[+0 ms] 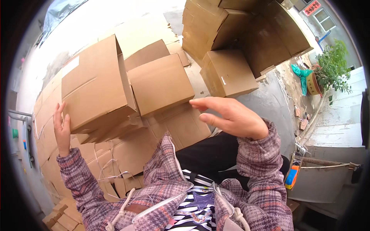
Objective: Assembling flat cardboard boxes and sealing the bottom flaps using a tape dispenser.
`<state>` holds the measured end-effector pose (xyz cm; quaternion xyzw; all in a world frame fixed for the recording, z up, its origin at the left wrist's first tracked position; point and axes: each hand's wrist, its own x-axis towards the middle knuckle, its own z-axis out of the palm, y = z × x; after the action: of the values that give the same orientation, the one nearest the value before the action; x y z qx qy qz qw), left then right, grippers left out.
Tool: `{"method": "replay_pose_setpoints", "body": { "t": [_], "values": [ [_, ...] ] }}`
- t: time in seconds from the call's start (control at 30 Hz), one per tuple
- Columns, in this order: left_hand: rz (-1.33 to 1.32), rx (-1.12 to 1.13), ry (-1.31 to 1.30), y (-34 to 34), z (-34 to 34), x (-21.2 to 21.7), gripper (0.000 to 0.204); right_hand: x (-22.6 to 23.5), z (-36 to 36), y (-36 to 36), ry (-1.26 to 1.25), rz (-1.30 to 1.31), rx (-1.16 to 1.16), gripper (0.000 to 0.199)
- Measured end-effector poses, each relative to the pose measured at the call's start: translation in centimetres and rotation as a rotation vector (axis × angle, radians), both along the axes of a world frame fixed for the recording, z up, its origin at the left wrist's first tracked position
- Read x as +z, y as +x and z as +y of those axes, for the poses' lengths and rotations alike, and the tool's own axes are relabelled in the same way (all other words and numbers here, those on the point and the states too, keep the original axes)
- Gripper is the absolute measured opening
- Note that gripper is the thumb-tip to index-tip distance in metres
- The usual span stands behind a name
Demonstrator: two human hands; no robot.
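A large cardboard box (96, 84) with a pale label stands ahead on the left. My left hand (61, 129) rests along its left lower corner, fingers stretched upward and apart. Against the box's right side sits a smaller cardboard box (161, 84). My right hand (235, 115) hovers by the smaller box's near right corner, with its thumb apart from the straight fingers and nothing in it. Whether the fingertips touch that corner I cannot tell. The undersides of both boxes are hidden.
Flattened cardboard (181, 127) covers the ground beneath the boxes. Another closed box (227, 73) stands to the right, before a tall opened carton (277, 38). White string (111, 161) lies near my left arm. A blue and orange tape dispenser (292, 177) and a potted plant (333, 65) are at the right.
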<state>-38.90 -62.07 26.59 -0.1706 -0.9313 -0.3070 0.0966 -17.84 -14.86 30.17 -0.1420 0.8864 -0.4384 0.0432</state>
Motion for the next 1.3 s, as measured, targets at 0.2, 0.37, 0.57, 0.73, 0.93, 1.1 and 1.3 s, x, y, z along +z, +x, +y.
{"method": "replay_pose_setpoints", "body": {
  "t": [0.2, 0.37, 0.57, 0.73, 0.93, 1.1, 1.3],
  "values": [
    [0.772, 0.149, -0.239, 6.3, 10.3, 5.2, 0.043, -2.8, 18.3, 6.5, -0.156, -0.221, -0.92, 0.04],
    [0.212, -0.438, 0.467, 13.1, 26.0, 1.1, 0.051, -12.8, 26.2, 10.8, -0.407, -0.27, -1.198, 0.046],
    [-1.209, -0.316, 0.459, 9.0, 45.8, -14.5, 0.094, -22.8, 31.2, 12.4, -0.602, -0.352, -1.289, 0.053],
    [-1.358, -0.099, 0.535, 8.2, 52.9, -22.7, 0.104, -29.4, 35.1, 9.3, -0.717, -0.42, -1.257, 0.059],
    [-1.393, -0.219, 0.644, 8.3, 54.9, -25.8, 0.091, -34.5, 37.7, 3.3, -0.882, -0.338, -1.057, 0.069],
    [-1.364, -0.2, 0.855, 8.6, 54.7, -26.2, 0.084, -35.9, 36.9, 4.0, -0.798, -0.637, -0.935, 0.059],
    [-1.422, -0.105, 0.93, 8.3, 51.2, -23.4, 0.071, -32.6, 28.8, 6.6, -0.943, -0.463, -0.794, 0.044]
  ]
}}
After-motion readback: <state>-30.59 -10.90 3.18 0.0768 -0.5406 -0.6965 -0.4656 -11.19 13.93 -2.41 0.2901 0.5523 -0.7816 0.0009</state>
